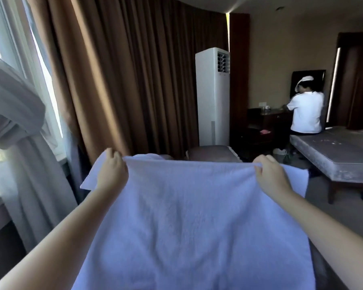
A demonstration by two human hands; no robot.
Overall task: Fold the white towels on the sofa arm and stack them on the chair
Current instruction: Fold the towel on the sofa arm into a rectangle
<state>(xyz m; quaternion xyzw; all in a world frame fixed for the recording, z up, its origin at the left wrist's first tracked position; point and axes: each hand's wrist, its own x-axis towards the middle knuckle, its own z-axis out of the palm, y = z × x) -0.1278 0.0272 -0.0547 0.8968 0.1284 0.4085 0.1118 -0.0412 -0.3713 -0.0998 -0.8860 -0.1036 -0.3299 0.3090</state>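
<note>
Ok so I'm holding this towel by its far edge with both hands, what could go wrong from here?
1. The towel hides everything under it, its near edge included, so the fold may land crooked.
2. More white cloth lies behind it by the left hand and could get dragged along.
3. The right hand pinches only a small bunch of the edge, which might slip.

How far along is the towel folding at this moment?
Done: nothing that shows; the visible part of the cushioned seat bears no folded stack. In hand: left hand and right hand each grip the far edge of one white towel, spread open, unfolded. Left: fold it, the white cloth under it too, then stack.
</note>
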